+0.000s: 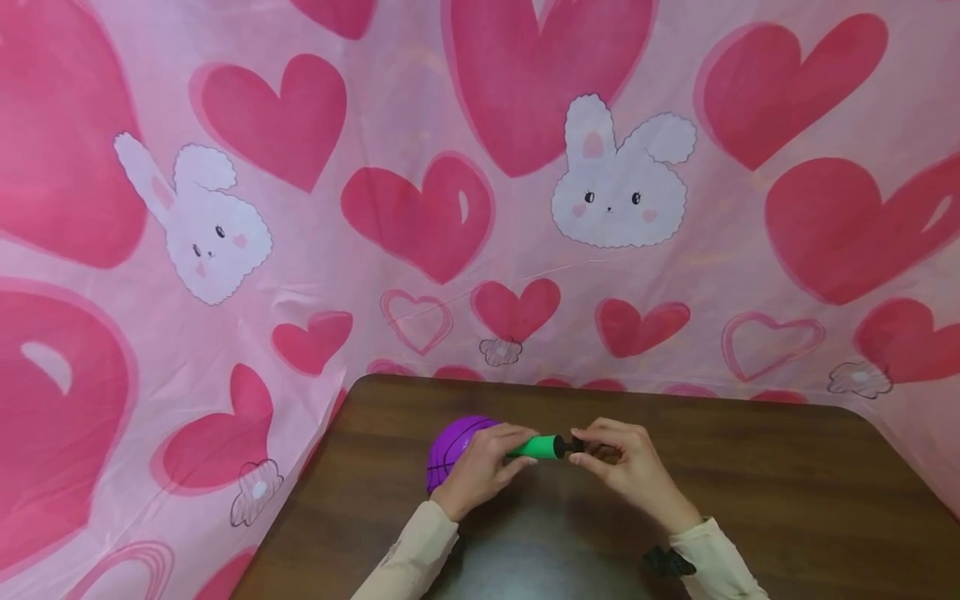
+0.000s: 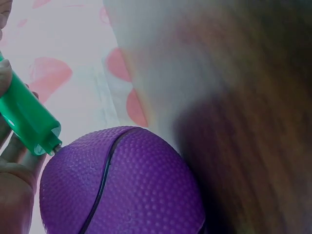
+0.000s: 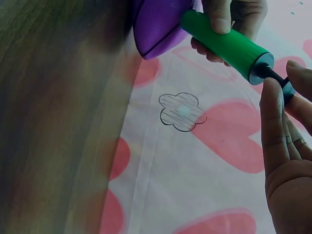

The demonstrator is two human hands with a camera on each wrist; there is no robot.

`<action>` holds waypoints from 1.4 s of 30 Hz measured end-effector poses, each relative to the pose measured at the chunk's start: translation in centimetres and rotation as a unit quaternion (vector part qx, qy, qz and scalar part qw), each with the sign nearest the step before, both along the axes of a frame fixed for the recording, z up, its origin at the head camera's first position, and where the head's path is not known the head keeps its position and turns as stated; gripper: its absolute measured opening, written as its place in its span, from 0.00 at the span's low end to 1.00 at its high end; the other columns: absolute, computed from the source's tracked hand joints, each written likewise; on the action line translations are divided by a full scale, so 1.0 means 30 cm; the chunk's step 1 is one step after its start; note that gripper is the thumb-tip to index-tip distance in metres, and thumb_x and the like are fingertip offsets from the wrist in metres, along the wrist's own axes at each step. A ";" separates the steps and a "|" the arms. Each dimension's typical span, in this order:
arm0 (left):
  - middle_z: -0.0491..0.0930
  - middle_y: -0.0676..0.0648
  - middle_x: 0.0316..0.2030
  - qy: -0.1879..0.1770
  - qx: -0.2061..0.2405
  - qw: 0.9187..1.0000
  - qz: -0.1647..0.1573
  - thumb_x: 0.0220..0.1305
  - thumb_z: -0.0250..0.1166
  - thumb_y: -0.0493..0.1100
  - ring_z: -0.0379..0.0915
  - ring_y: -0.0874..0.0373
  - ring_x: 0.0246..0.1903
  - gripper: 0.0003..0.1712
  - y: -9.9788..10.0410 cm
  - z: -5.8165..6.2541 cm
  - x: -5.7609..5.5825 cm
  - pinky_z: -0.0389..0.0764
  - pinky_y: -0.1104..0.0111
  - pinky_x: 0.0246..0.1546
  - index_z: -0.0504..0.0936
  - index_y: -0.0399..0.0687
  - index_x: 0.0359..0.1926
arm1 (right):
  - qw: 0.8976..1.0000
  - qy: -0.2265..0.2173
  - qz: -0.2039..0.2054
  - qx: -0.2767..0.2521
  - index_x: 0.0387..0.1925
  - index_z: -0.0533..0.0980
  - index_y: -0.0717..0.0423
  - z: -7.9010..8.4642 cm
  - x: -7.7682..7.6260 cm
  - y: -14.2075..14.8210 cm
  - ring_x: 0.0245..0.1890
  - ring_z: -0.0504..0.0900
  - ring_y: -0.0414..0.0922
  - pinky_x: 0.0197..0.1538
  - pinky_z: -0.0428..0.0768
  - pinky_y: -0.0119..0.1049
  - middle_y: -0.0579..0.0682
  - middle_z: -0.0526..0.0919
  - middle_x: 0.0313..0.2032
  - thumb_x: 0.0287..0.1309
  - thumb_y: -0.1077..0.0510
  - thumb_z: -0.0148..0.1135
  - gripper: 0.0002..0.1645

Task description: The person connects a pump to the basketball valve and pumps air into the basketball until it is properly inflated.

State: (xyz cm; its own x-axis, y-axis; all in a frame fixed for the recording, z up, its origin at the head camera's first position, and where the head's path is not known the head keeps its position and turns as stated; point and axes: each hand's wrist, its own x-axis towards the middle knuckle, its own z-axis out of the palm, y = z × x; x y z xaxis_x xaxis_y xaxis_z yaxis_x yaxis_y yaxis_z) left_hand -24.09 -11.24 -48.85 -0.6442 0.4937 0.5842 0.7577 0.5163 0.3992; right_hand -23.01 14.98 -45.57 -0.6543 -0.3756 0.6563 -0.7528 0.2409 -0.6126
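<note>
My left hand point(image 1: 489, 468) grips the green barrel of a small hand pump point(image 1: 542, 447). At the pump's other end my right hand point(image 1: 628, 465) pinches the black handle point(image 3: 288, 91) between thumb and fingers. A short length of black rod shows between barrel and handle in the right wrist view. Beyond the left hand sits a purple ball point(image 1: 453, 446) with black seam lines, dented out of round. In the left wrist view the pump's metal-tipped nozzle point(image 2: 55, 148) meets the ball's side.
A dark brown wooden table point(image 1: 750, 483) lies under the hands. Behind it and on the left hangs a pink cloth point(image 1: 525, 267) printed with hearts and white rabbits. A black object point(image 1: 670, 561) shows by the right sleeve.
</note>
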 end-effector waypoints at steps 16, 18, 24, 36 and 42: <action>0.87 0.49 0.55 -0.006 -0.028 1.000 -0.007 0.67 0.72 0.41 0.85 0.59 0.51 0.26 -0.004 -0.003 -0.009 0.85 0.68 0.53 0.82 0.48 0.65 | 0.997 0.015 -0.041 0.064 0.43 0.86 0.53 -0.012 -0.011 0.007 0.28 0.83 0.29 0.31 0.84 0.24 0.43 0.87 0.33 0.46 0.69 0.81 0.21; 0.87 0.51 0.53 -0.004 -0.030 1.000 -0.007 0.67 0.72 0.41 0.84 0.60 0.49 0.24 -0.003 -0.006 -0.010 0.85 0.69 0.52 0.83 0.49 0.63 | 0.997 0.020 -0.038 0.062 0.43 0.86 0.54 -0.012 -0.011 0.007 0.28 0.82 0.29 0.30 0.84 0.23 0.43 0.86 0.32 0.45 0.70 0.81 0.21; 0.86 0.53 0.51 -0.011 -0.023 1.000 -0.010 0.67 0.72 0.40 0.83 0.62 0.47 0.21 0.000 -0.007 -0.012 0.85 0.70 0.50 0.85 0.51 0.60 | 0.997 0.032 -0.031 0.064 0.41 0.86 0.54 -0.003 -0.010 0.014 0.27 0.82 0.29 0.30 0.83 0.23 0.42 0.86 0.30 0.43 0.70 0.82 0.21; 0.88 0.50 0.55 -0.023 -0.004 1.000 -0.003 0.67 0.72 0.42 0.86 0.59 0.51 0.22 -0.016 -0.002 -0.012 0.86 0.66 0.54 0.84 0.50 0.62 | 0.997 0.045 -0.034 0.049 0.43 0.86 0.51 0.065 0.006 0.077 0.28 0.84 0.32 0.30 0.84 0.25 0.47 0.88 0.32 0.44 0.71 0.81 0.23; 0.88 0.50 0.54 -0.026 0.008 1.000 0.006 0.65 0.73 0.41 0.86 0.57 0.51 0.24 -0.029 0.002 -0.022 0.86 0.64 0.55 0.84 0.50 0.62 | 0.996 0.073 -0.037 0.033 0.42 0.86 0.52 0.117 0.003 0.123 0.26 0.83 0.32 0.30 0.83 0.23 0.43 0.87 0.29 0.41 0.74 0.81 0.25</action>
State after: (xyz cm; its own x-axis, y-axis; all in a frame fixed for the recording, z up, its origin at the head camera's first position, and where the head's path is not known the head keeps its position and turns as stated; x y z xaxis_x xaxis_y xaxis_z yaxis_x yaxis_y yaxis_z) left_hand -24.77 -12.11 -48.80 -0.6791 0.4769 0.5580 0.7300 0.5184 0.4455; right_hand -22.91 18.68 -42.05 -0.5821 -0.3747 0.7216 -0.8107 0.3355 -0.4798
